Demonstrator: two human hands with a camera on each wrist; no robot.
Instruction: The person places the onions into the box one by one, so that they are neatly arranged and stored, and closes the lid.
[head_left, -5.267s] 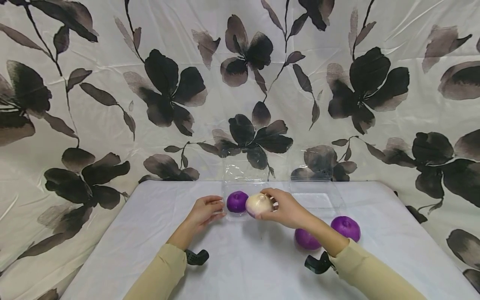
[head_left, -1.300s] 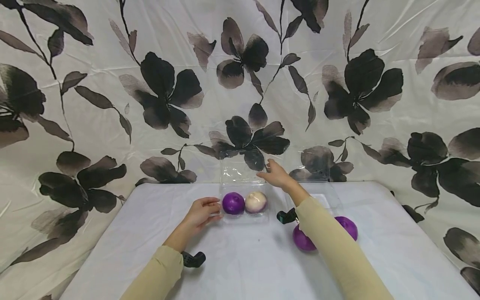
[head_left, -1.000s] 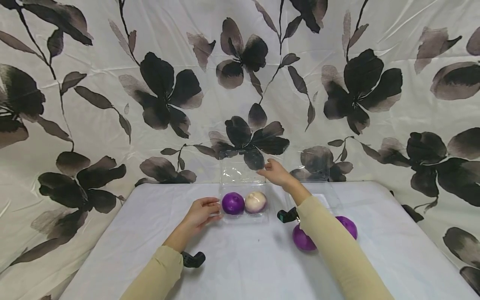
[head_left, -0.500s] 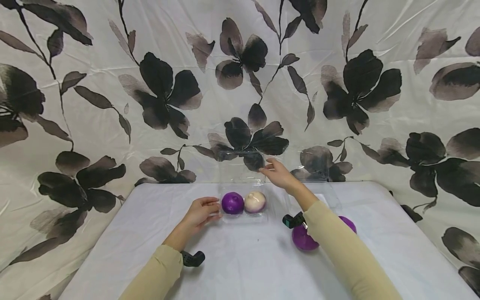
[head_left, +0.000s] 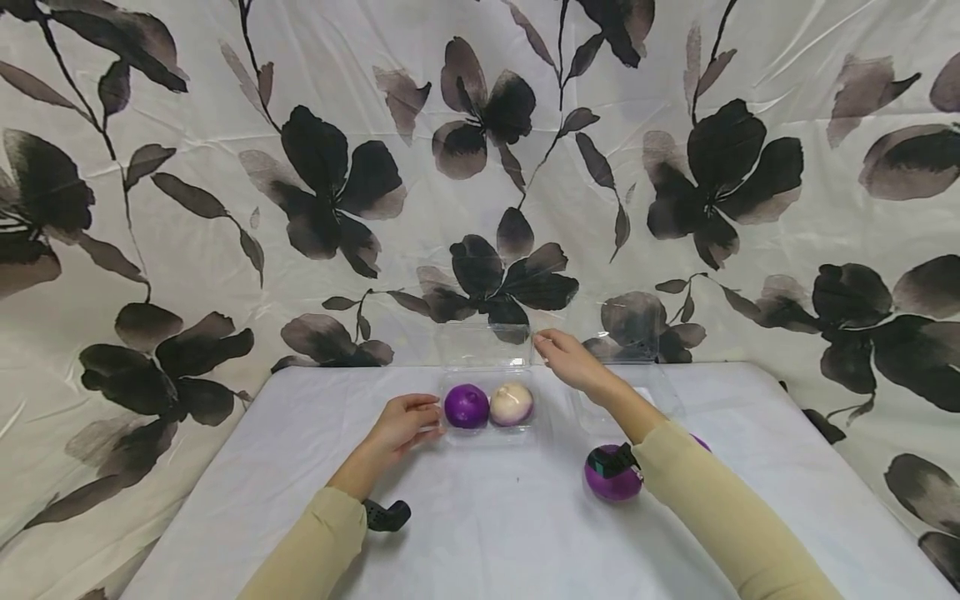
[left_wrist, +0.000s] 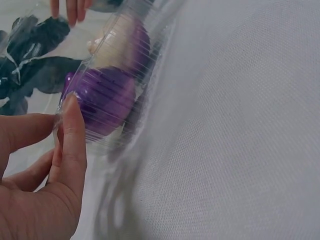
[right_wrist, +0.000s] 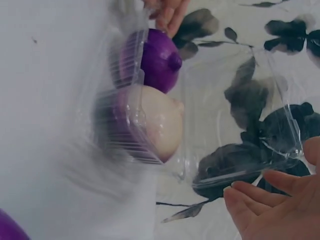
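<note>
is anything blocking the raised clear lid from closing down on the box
Nothing visible stands between the lid and the box except its contents: the purple onion and the pale onion bulge up out of it. Whether they fit under the lid is unclear.

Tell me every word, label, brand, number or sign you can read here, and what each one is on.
None can be read.
Clear box and its lid: no lettering visible.
Purple onion and pale onion inside: no stickers or labels visible.
Backdrop: printed flowers and leaves, no words.
Black device on the right wrist: a greenish patch, too small to tell if it is marked.
</note>
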